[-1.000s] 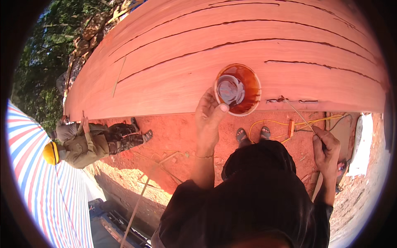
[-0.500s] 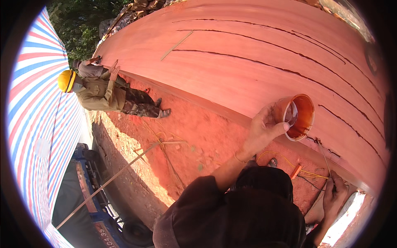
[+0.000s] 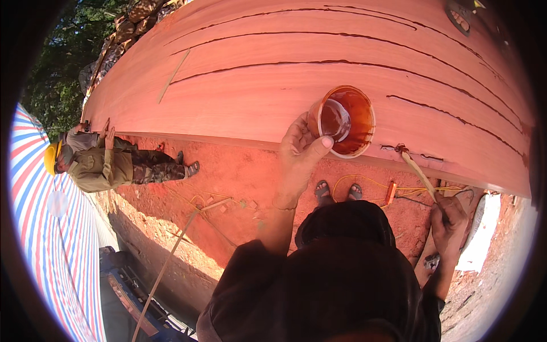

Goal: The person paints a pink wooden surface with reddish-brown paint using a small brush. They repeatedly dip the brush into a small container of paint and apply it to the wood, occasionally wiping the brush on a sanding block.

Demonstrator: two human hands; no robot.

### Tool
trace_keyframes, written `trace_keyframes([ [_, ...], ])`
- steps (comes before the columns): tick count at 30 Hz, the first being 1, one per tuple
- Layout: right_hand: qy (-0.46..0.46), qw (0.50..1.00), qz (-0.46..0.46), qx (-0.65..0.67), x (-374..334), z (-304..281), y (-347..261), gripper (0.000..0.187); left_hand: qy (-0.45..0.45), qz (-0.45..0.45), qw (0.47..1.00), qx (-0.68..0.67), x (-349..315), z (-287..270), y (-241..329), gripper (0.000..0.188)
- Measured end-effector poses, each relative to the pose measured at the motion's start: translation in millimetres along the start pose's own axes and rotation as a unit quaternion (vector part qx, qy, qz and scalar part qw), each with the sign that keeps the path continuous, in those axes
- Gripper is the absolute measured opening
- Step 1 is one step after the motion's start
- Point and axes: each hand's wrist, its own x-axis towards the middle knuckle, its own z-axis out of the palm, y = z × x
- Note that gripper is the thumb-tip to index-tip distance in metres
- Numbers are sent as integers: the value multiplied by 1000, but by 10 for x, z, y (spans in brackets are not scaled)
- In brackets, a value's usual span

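Observation:
My left hand (image 3: pixel 301 141) is closed round a plastic cup (image 3: pixel 364 122), tilted so its inside shows, with dark red-brown liquid coating the wall. My thumb presses its near rim. My right hand (image 3: pixel 449 219) grips a flat wooden stick (image 3: pixel 420 175). The stick's far tip meets a dark smear (image 3: pixel 401 148) near the front edge of a huge reddish wooden slab (image 3: pixel 239 111). Long dark lines (image 3: pixel 456 118) run along the slab's grain, beyond the cup and to its right. The cup is held above the slab's near edge.
Another person in a yellow helmet (image 3: pixel 54 158) stands at the slab's left end, someone else partly hidden beside them. A thin wood strip (image 3: pixel 174 77) lies on the slab. Yellow cable (image 3: pixel 364 181) and an orange block (image 3: pixel 391 193) lie on the red ground. A truck (image 3: pixel 134 302) stands lower left.
The view has turned, so the slab lies more level across the picture. The stick now shows broader and more fully, its tip still at the edge smear. Both hands keep their grips.

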Motion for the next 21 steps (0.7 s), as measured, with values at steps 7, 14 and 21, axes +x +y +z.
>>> trace_keyframes([
  [7, 50, 999, 7, -17, -228, -72, -54, 23, 47, 1, 999, 27, -218, -69, 137, 69],
  [14, 69, 988, 111, 83, -476, -126, -76, 21, 12, 5, 1000, -11, -414, -68, 247, 58],
  [21, 27, 978, 147, 146, -578, -127, -45, 22, -8, 18, 1000, -10, -477, -112, 206, 57],
])
